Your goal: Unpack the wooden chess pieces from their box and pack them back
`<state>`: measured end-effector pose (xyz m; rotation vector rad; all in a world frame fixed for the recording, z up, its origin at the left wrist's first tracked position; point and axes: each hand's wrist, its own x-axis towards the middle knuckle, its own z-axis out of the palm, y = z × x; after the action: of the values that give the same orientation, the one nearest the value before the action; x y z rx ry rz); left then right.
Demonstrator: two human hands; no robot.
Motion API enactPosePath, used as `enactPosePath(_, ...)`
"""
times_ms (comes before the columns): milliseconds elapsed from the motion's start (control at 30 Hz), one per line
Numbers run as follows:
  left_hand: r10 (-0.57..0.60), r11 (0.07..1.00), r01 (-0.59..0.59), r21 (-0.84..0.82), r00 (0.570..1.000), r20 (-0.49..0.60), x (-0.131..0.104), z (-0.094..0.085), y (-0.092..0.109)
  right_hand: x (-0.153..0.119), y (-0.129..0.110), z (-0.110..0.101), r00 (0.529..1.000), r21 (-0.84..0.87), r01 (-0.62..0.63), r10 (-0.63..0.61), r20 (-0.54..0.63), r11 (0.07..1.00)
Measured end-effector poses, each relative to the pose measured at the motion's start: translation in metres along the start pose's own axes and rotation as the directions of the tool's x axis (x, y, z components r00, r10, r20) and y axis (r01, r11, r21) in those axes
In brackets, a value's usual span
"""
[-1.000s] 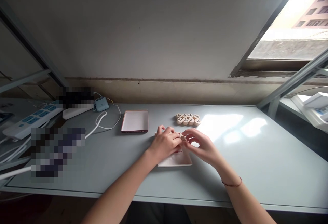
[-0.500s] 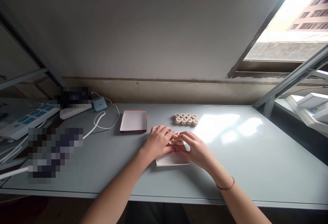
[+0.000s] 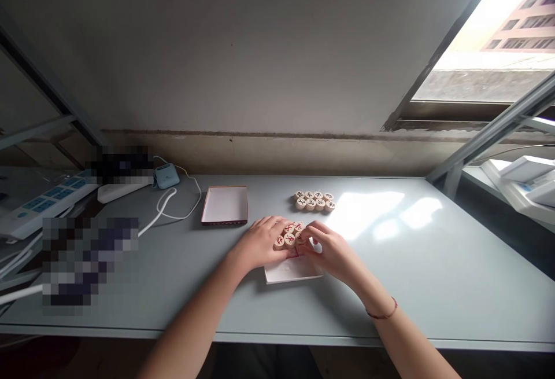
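Observation:
Several round wooden Chinese chess pieces with red characters (image 3: 289,239) sit grouped at the far side of a shallow white box (image 3: 291,273). My left hand (image 3: 262,242) lies along the left side of this group, its fingers stretched out and its thumb near the front pieces. With thumb and fingers, my right hand (image 3: 332,251) pinches a red-marked Chinese chess piece (image 3: 300,238) at the right end of the front row; the fingers partly cover it. Beyond the hands, several black-marked pieces (image 3: 310,204) stand in two tidy rows on the desk.
A box lid (image 3: 225,205) with a red outer edge lies inside up, left of the hands. Farther left are a white cable (image 3: 158,217), a small blue case (image 3: 166,176) and a power strip (image 3: 47,202). A wall borders the grey desk (image 3: 390,286) behind.
My left hand has shifted slightly left and lower, uncovering more of the red pieces. The right hand stays at the right end piece with its fingertips slightly moved.

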<state>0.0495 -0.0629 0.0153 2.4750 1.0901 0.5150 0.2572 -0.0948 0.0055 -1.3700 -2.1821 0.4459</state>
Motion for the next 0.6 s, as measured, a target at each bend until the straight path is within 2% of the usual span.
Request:
enactPosePath(200,-0.005,0.998,0.011,-0.063,0.997,0.081,-0.002,-0.007,-0.006,0.002,-0.002,-0.004,1.0,0.001,-0.017,0.017,-0.007,1.0)
enactPosePath(300,-0.017,0.998,0.023,-0.058,0.995,0.1,0.0,-0.006,-0.01,0.012,0.003,-0.011,0.996,0.03,-0.041,0.043,-0.082,0.999)
enactPosePath(433,-0.008,0.995,0.02,-0.1,0.992,0.126,0.007,-0.008,-0.015,0.048,0.012,-0.017,0.97,-0.081,-0.171,0.153,-0.191,0.982)
enactPosePath(500,-0.018,0.992,0.036,-0.123,0.989,0.149,0.01,-0.011,-0.016,0.071,0.014,-0.016,0.949,-0.19,-0.286,0.251,-0.188,0.939)
enactPosePath(600,-0.025,0.988,0.048,-0.146,0.987,0.16,0.009,-0.018,-0.016,0.1,0.01,-0.011,0.907,-0.339,-0.42,0.404,-0.122,0.841)
